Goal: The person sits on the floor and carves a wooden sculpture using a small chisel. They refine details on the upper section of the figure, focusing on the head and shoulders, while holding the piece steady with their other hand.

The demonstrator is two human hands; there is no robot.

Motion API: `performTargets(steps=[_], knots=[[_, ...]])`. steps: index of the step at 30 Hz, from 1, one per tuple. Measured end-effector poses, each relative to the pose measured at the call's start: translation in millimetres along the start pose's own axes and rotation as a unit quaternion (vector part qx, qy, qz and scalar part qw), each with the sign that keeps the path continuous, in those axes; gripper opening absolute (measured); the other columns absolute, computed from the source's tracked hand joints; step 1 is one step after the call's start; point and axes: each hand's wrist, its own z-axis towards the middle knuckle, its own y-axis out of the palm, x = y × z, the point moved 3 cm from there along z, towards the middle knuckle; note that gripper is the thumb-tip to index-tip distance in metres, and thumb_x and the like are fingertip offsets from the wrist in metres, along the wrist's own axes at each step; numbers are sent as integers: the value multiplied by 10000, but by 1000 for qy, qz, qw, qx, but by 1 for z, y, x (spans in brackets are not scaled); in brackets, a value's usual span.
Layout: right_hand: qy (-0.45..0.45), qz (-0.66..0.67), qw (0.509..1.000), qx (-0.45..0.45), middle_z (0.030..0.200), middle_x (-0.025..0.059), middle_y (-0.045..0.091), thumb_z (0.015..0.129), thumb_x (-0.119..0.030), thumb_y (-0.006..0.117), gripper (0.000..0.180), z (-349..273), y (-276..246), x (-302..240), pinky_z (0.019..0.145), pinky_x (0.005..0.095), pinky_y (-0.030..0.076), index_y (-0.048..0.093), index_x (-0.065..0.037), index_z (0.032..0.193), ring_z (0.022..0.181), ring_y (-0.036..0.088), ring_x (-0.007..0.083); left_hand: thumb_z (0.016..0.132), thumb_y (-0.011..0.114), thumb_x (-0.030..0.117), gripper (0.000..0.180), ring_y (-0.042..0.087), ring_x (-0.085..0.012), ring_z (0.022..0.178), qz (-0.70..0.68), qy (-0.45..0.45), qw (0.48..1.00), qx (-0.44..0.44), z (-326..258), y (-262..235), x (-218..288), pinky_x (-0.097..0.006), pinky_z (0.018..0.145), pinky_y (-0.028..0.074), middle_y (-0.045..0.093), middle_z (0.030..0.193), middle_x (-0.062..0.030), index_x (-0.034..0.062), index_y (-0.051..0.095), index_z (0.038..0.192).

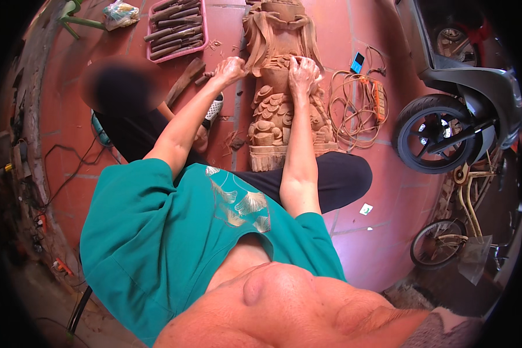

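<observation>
A tall carved wooden sculpture (272, 110), with draped folds, coin-like discs and rounded shapes, lies on the tiled floor in front of me. At its left edge, my left hand (231, 68) is closed in a fist; a short wooden handle (203, 78), like a chisel's, sticks out on its left side. My right hand (304, 77) rests on the middle of the carving with its fingers curled down. Whatever those fingers pinch is hidden. Left of the carving lies a thick wooden mallet-like piece (184, 82).
A pink basket (149, 35) of wooden-handled tools stands far left, near a plastic bag (120, 14). Right of the carving are a coiled cord (345, 113), an orange power strip (379, 101) and a blue phone (357, 62). A motorbike (441, 133) and a bicycle (439, 243) stand at right.
</observation>
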Motion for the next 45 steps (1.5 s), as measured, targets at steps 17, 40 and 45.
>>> performTargets(steps=[17, 40, 45], knots=[[21, 0, 1000, -21, 1138, 25, 630, 881, -433, 621, 276, 7, -2, -16, 978, 569, 342, 668, -198, 1017, 1132, 557, 260, 738, 710, 196, 126, 700, -295, 814, -134, -62, 960, 237, 140, -5, -4, -398, 760, 531, 722, 846, -146, 91, 748, 796], [7, 36, 999, -21, 1143, 40, 643, 911, -443, 587, 295, 3, 0, -7, 1039, 648, 243, 673, -185, 1026, 1165, 550, 262, 748, 745, 176, 113, 693, -318, 858, -30, 10, 999, -26, 13, 8, -2, -431, 757, 537, 721, 869, -130, 104, 737, 834], [6, 21, 1000, -7, 1124, 26, 630, 901, -399, 597, 255, 1, 0, -2, 1039, 640, 267, 658, -181, 1017, 1163, 540, 230, 777, 783, 265, 197, 671, -170, 646, -160, -83, 978, -106, 25, -5, -10, -331, 625, 548, 717, 774, -72, 75, 751, 816]])
